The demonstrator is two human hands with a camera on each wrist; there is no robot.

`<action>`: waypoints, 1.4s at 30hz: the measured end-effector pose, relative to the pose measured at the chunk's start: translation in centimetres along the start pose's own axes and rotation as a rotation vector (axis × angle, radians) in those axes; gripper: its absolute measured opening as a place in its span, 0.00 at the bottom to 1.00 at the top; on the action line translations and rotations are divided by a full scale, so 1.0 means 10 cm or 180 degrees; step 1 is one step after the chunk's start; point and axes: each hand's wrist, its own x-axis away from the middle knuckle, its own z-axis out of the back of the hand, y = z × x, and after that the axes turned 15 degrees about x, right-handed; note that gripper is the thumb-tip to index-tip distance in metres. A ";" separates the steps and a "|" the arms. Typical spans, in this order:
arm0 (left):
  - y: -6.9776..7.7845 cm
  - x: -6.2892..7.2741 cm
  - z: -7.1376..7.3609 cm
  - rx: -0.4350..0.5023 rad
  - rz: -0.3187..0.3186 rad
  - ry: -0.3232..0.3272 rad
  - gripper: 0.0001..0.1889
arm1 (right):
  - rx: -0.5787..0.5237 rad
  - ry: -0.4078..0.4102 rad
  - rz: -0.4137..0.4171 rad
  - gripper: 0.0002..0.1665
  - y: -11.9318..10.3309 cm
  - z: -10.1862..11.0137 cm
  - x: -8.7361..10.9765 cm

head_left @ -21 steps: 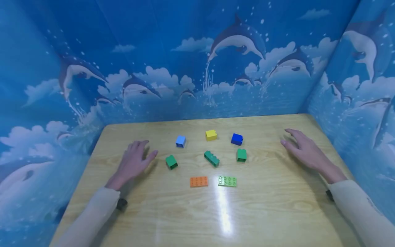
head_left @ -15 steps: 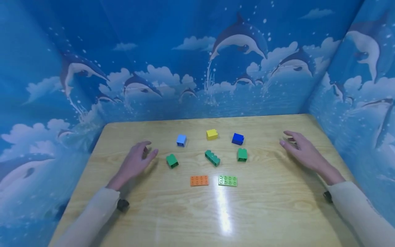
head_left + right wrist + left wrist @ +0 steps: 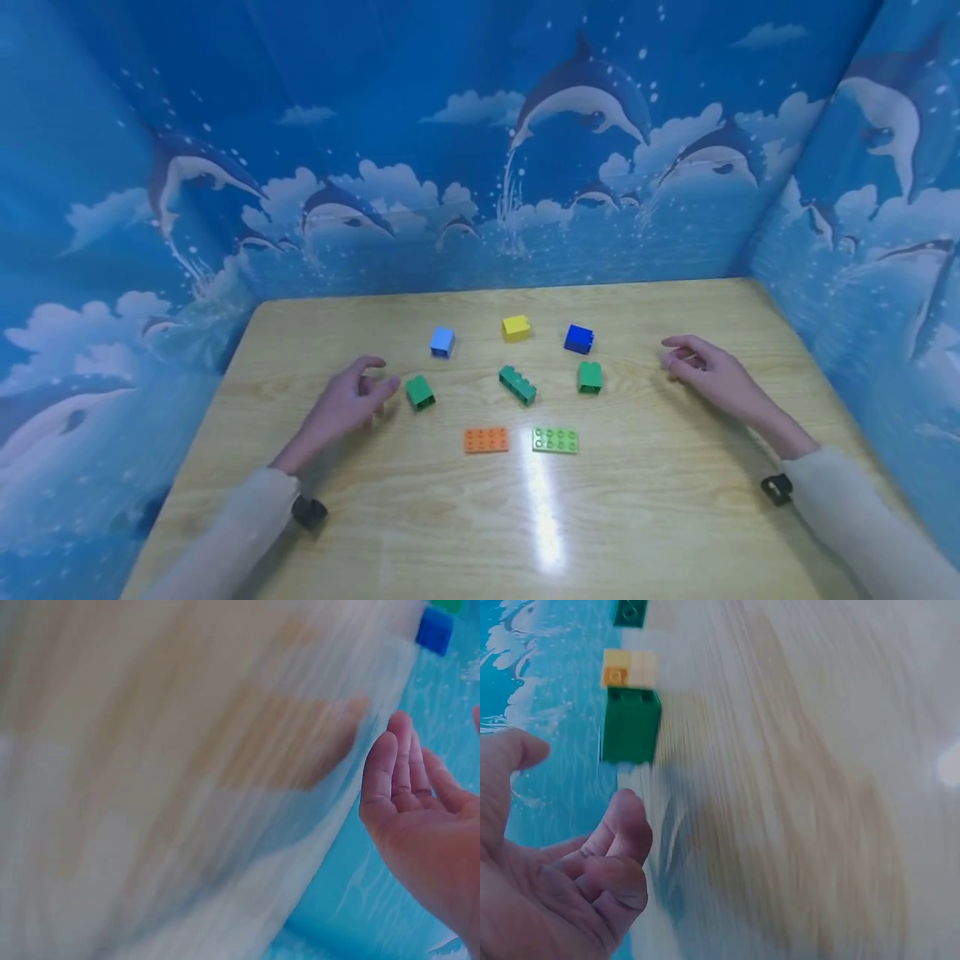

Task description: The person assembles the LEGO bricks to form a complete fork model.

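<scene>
My left hand (image 3: 347, 407) hovers over the left part of the table, fingers loosely bent and holding nothing. Just beyond its thumb lies a green toy brick (image 3: 420, 392), which the left wrist view also shows as a green brick (image 3: 631, 726) ahead of the fingertips. On the right side my right hand (image 3: 708, 375) is above the wood with relaxed fingers and nothing in them. Nearest to it are a second green brick (image 3: 589, 377) and a dark blue brick (image 3: 579, 339), both some way to its left.
A light blue brick (image 3: 442, 342) and a yellow brick (image 3: 516, 328) lie at the back. A long green brick (image 3: 517, 385) is central, with a flat orange brick (image 3: 486, 440) and a light green brick (image 3: 555, 440) in front. Dolphin-printed cloth (image 3: 375, 167) walls the wooden table (image 3: 637, 517).
Both hands have moved inward toward the bricks, the left one to the right and the right one to the left. Their fingers are more bent than before. The bricks stay where they were.
</scene>
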 end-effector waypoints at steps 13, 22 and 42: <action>0.07 -0.01 -0.25 0.0661 0.0535 -0.0102 0.37 | -0.0801 -0.0509 -0.0474 0.34 -0.39 -0.20 -0.01; 0.02 0.03 -0.32 0.0985 0.0516 -0.0141 0.37 | -0.0944 -0.0752 -0.0620 0.38 -0.58 -0.38 -0.11; -0.02 0.01 -0.44 0.1061 0.0625 -0.0007 0.35 | -0.0831 -0.0625 -0.0619 0.38 -0.66 -0.54 -0.19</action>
